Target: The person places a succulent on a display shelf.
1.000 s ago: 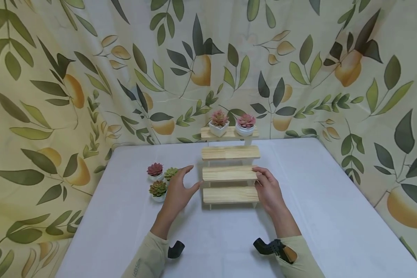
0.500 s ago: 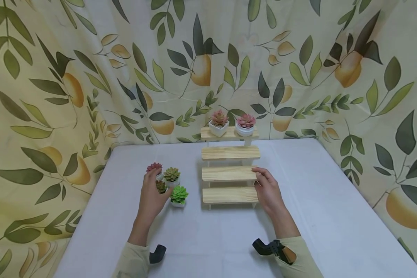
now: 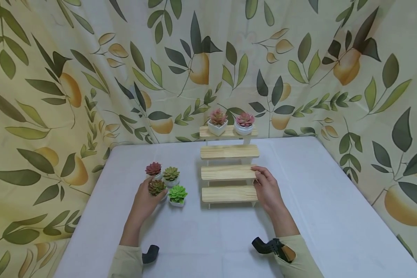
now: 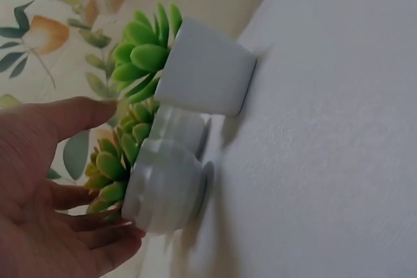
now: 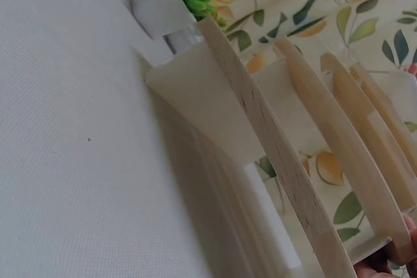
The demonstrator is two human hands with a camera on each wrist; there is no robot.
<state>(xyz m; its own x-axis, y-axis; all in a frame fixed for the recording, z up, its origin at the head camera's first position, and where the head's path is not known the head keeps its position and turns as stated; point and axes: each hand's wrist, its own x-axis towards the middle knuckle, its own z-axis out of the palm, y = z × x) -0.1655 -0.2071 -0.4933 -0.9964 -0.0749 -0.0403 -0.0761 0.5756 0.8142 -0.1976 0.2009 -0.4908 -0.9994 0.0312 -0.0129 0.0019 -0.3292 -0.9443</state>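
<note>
My left hand [image 3: 145, 200] reaches round a brownish-green potted succulent [image 3: 156, 187] on the table, thumb on one side and fingers on the other. In the left wrist view the thumb [image 4: 88, 114] is apart from its ribbed white pot [image 4: 166, 187], while the fingertips are close by the rim; contact is unclear. Beside it stand a bright green succulent [image 3: 177, 194], an olive-green one [image 3: 171, 174] and a dark red one [image 3: 153, 169]. My right hand [image 3: 268, 189] grips the right end of a tiered wooden shelf stand [image 3: 227, 173] at its second step from the front.
Two pink succulents [image 3: 217, 119] in white pots sit on the stand's top step. A white cloth covers the table [image 3: 208, 239]. A leaf-and-fruit patterned curtain [image 3: 250, 50] hangs behind and at both sides.
My left hand has moved left and down, away from the stand and over to the brownish-green succulent, uncovering the bright green one. The right hand has kept its place on the stand.
</note>
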